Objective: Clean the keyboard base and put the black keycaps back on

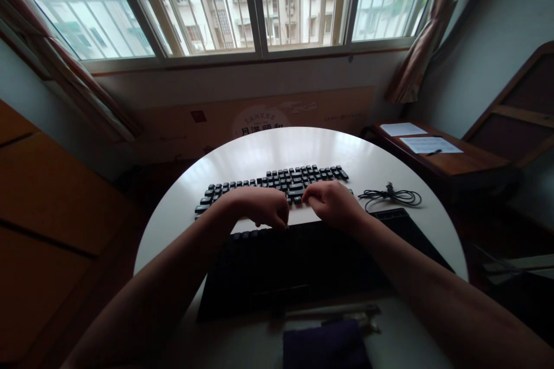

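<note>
Black keycaps [277, 179] lie in loose rows across the far half of a round white table [389, 161]. A black keyboard body [303, 268] lies nearer me, with one row of caps along its top left edge. My left hand [259, 206] hovers over that top edge, fingers curled down and pinched together at the tips. My right hand [332, 203] sits beside it, fingers curled toward the nearest loose keycaps. What either hand pinches is hidden in shadow.
A coiled black cable [389, 196] lies to the right of the keycaps. A purple cloth [324, 346] and a pale flat tool [333, 312] lie at the near edge. A wooden side table with papers [428, 145] stands to the right, and a cardboard box [259, 118] behind.
</note>
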### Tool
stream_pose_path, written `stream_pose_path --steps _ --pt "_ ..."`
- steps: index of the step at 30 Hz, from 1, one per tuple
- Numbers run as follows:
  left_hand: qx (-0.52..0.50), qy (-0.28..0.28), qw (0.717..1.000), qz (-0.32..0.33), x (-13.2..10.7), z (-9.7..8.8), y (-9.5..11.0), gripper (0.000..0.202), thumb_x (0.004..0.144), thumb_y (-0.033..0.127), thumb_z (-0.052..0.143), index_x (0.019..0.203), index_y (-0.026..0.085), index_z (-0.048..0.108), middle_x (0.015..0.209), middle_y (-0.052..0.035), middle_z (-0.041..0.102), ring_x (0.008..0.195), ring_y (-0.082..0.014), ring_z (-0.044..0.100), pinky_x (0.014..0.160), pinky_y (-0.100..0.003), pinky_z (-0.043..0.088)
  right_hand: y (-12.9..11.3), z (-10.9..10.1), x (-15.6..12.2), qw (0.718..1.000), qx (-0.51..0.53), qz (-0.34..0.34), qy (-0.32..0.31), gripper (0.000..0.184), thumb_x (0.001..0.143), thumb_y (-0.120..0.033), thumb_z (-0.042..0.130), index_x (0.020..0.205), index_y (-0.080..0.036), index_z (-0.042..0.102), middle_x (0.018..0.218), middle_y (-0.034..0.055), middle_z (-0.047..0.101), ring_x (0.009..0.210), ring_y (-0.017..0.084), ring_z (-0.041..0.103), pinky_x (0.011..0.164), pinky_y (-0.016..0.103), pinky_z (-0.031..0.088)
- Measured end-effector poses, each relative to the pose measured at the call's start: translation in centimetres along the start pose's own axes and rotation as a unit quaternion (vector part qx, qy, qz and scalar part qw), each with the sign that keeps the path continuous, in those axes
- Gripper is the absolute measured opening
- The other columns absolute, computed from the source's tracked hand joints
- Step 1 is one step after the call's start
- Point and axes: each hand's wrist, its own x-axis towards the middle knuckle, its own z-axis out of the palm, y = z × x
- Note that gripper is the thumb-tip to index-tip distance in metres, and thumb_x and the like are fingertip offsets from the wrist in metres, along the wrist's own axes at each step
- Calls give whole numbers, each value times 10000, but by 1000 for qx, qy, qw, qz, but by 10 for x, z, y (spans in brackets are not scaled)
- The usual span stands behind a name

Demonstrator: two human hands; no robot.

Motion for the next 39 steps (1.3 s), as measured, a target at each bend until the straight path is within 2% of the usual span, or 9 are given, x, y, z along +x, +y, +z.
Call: stream_pose_path --steps 5,9,13,21,31,39 --pt "70 70 995 12 -3 4 11 121 732 240 619 734 162 712 600 14 602 545 -110 500 580 -234 397 0 0 0 1000 -1 1 6 241 792 -101 559 793 -226 765 807 5 761 748 184 685 706 259 478" --pt "190 121 974 -25 -7 11 30 124 713 174 597 603 165 653 578 -7 585 513 -124 471 520 -259 347 0 -1 1 1000 -5 1 5 239 794 -107 559 789 -228 765 799 5 758 742 185 683 693 259 470" --pt "249 155 954 -55 -8 18 41 114 724 162 582 628 165 643 602 -27 588 493 -143 454 491 -285 321 -1 -1 0 1000 -5 0 7 240 796 -111 554 789 -224 766 796 7 755 735 184 681 680 259 464" --pt "228 130 962 -72 -7 12 40 101 728 190 601 647 160 653 603 -29 586 500 -137 472 487 -270 336 -2 -3 0 1000 -3 1 6 241 798 -120 553 797 -228 769 808 7 756 749 187 684 700 261 469" --pt "264 152 948 -94 0 19 40 91 722 170 639 786 164 703 609 -32 616 529 -160 556 514 -248 391 1 0 1 1000 -5 -3 6 240 792 -113 556 795 -224 769 808 8 757 741 182 678 712 254 468" --pt "244 173 946 -124 10 25 47 117 712 105 675 802 166 719 644 -60 650 653 -211 652 658 -269 492 2 2 1 1000 -7 -1 5 241 795 -123 552 791 -228 769 810 5 756 744 184 676 691 254 461"
